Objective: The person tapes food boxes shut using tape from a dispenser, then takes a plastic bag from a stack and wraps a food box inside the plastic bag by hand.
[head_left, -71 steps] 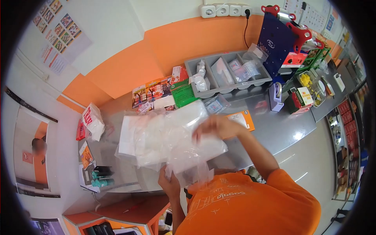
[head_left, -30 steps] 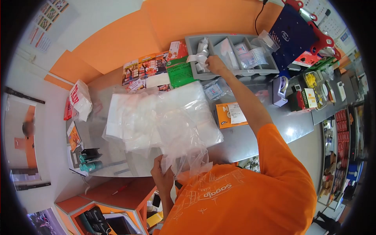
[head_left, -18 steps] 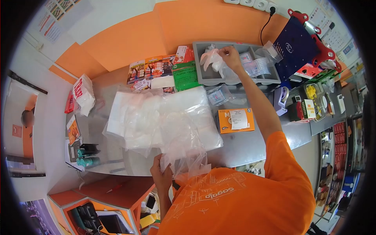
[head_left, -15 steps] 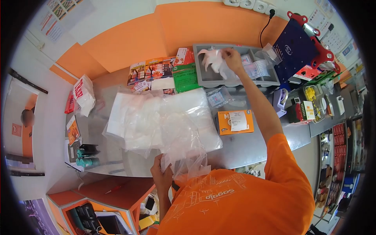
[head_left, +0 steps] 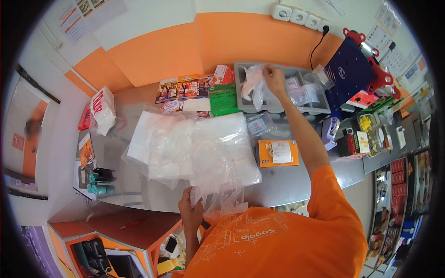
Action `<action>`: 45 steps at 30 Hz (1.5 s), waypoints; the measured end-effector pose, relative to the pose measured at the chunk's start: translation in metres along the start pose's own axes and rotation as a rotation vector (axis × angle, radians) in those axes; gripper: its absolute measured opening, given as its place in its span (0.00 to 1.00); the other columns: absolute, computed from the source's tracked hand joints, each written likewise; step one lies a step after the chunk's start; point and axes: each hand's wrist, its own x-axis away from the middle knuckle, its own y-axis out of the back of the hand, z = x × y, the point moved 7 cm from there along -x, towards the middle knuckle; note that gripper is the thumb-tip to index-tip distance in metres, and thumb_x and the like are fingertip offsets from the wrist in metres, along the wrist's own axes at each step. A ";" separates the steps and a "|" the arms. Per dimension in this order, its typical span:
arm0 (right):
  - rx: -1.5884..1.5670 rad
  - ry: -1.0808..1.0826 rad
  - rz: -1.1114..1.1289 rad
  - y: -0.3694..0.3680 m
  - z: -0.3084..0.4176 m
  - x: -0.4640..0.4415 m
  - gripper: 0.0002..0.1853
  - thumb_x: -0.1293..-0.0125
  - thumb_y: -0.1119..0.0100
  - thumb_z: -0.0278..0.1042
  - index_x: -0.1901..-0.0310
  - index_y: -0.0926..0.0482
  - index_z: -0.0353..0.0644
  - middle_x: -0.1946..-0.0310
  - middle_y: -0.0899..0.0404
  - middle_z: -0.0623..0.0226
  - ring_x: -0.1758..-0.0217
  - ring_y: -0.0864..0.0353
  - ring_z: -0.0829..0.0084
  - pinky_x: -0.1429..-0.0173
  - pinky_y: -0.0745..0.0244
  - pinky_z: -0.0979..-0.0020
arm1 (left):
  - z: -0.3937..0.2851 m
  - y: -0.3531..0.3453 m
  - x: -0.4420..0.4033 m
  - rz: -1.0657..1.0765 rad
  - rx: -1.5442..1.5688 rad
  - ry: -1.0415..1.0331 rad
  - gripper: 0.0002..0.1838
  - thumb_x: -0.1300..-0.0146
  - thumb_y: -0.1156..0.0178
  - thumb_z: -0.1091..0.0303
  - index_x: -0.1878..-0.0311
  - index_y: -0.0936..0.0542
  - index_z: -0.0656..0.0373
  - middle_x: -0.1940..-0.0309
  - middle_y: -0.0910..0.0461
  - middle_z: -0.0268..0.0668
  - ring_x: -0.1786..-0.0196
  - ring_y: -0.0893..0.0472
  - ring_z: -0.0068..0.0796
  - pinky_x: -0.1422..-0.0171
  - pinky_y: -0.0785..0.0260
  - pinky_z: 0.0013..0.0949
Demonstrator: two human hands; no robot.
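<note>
My left hand [head_left: 190,204] is closed on a clear plastic bag [head_left: 218,180] at the counter's front edge. The thin bag drapes over a stack of white plastic bags [head_left: 222,127]. At the far side, my right hand [head_left: 274,78] is over a grey divided tray [head_left: 237,74], its fingers pinched on a thin white-and-pink bundle [head_left: 254,85]. The bundle hangs in the tray's left compartment; its exact kind is unclear. Clear packets [head_left: 303,90] lie in the compartment to the right of my forearm.
A green plastic-gloves box [head_left: 223,99] stands left of the tray. Nearer me is an orange box [head_left: 277,153] with a receipt, beside a clear packet [head_left: 260,125]. A white-and-red bag [head_left: 103,111] sits far left. A dark blue machine [head_left: 347,69] stands right of the tray.
The view has tilted slightly. The white-and-pink bundle in my right hand has changed from spread out to hanging more narrowly. My left hand keeps its hold on the clear bag.
</note>
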 end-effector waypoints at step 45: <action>0.011 0.140 1.154 0.067 0.206 0.374 0.30 0.27 0.51 0.35 0.29 0.45 0.30 0.37 0.28 0.42 0.31 0.30 0.52 0.33 0.30 0.60 | -0.087 -0.099 0.013 0.555 -0.042 -0.061 0.24 0.35 0.60 0.80 0.37 0.27 0.58 0.73 0.21 0.37 0.78 0.28 0.17 0.73 0.37 0.24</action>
